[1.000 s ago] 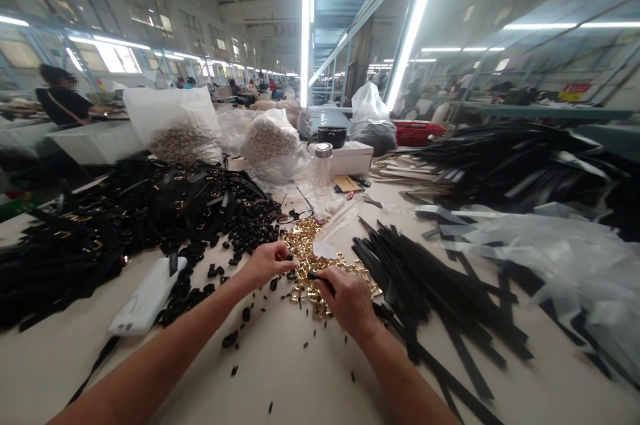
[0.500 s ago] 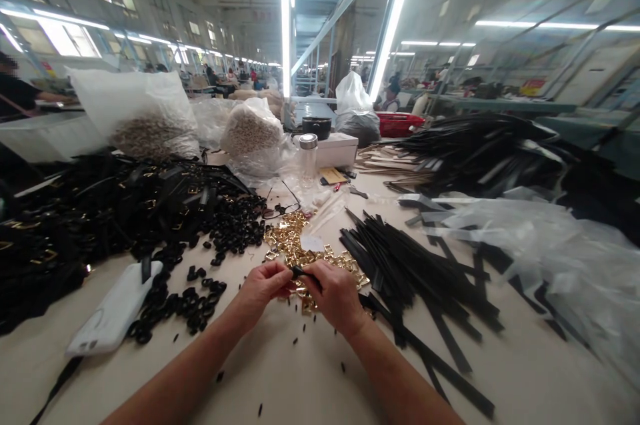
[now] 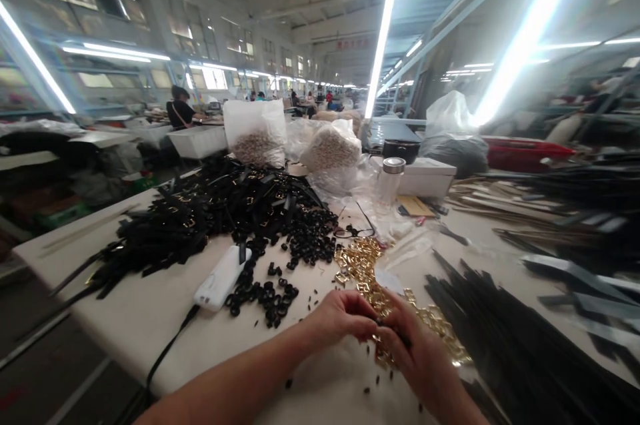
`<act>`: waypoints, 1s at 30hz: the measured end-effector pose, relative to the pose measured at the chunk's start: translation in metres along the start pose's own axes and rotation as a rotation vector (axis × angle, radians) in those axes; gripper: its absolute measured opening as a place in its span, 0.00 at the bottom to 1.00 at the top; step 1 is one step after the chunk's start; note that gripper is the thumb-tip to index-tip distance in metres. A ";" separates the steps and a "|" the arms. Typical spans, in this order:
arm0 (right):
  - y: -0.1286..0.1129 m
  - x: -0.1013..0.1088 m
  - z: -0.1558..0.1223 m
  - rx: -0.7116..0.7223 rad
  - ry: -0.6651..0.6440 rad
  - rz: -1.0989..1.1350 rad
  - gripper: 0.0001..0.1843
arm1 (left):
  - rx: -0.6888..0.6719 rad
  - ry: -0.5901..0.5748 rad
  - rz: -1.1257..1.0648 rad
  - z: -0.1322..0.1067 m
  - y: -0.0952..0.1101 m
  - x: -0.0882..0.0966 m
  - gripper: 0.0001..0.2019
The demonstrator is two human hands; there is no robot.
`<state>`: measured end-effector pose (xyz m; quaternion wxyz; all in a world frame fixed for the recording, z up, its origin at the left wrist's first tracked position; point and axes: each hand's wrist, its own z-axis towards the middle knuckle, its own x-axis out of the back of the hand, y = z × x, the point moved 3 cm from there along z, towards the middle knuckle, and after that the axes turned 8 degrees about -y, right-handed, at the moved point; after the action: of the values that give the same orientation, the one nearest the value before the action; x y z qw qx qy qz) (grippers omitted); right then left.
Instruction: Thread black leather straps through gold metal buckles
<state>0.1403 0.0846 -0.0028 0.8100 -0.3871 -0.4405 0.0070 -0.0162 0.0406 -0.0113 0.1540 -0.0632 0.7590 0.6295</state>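
Observation:
My left hand [image 3: 343, 318] and my right hand [image 3: 423, 351] meet above the near side of the table. Fingers of both are closed in a pinch on a black strap [image 3: 401, 333], mostly hidden by the hands and blurred. Right behind them lies a heap of gold buckles [image 3: 357, 257], which spreads out to the right as well. Black strap loops [image 3: 275, 301] are scattered left of my left hand, with a denser pile further back. To the right of my right hand lies a blurred bundle of black straps [image 3: 480, 305]. Small dark bits [image 3: 367, 390] dot the tabletop below the hands.
A white power bank or similar device [image 3: 220, 281] with a black cable lies at left. Behind are a heap of buckled black straps [image 3: 175, 221], eyeglasses [image 3: 357, 231], a lidded bottle [image 3: 391, 181], a white box [image 3: 427, 177] and filled plastic bags [image 3: 333, 148]. A person [image 3: 180, 108] sits far left.
The view has swung left, so everything shifts rightward and more of the table's left edge shows. Both hands stay together, their fingers drawn closer over the strap.

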 end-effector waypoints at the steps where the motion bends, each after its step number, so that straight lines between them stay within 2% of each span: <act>1: 0.000 -0.001 -0.001 -0.012 -0.020 0.037 0.28 | 0.005 -0.025 -0.005 0.000 -0.002 -0.002 0.21; 4: -0.003 -0.004 -0.002 -0.004 -0.052 0.062 0.29 | -0.002 -0.052 -0.009 0.002 -0.010 -0.008 0.21; 9: -0.007 -0.006 -0.001 0.015 -0.070 -0.091 0.27 | -0.033 0.026 0.040 0.004 -0.014 -0.005 0.19; 15: -0.003 -0.007 0.000 0.058 -0.080 -0.201 0.11 | -0.084 0.062 0.108 0.004 -0.007 0.002 0.15; 26: -0.001 0.001 0.000 0.060 -0.022 -0.329 0.16 | -0.125 0.120 0.077 0.004 0.009 0.013 0.19; 30: 0.005 0.003 0.000 0.031 0.033 -0.348 0.17 | -0.168 0.180 0.102 0.004 0.014 0.024 0.18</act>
<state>0.1439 0.0897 -0.0036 0.8119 -0.2927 -0.4874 -0.1327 -0.0425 0.0502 -0.0062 0.0472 -0.0936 0.7166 0.6896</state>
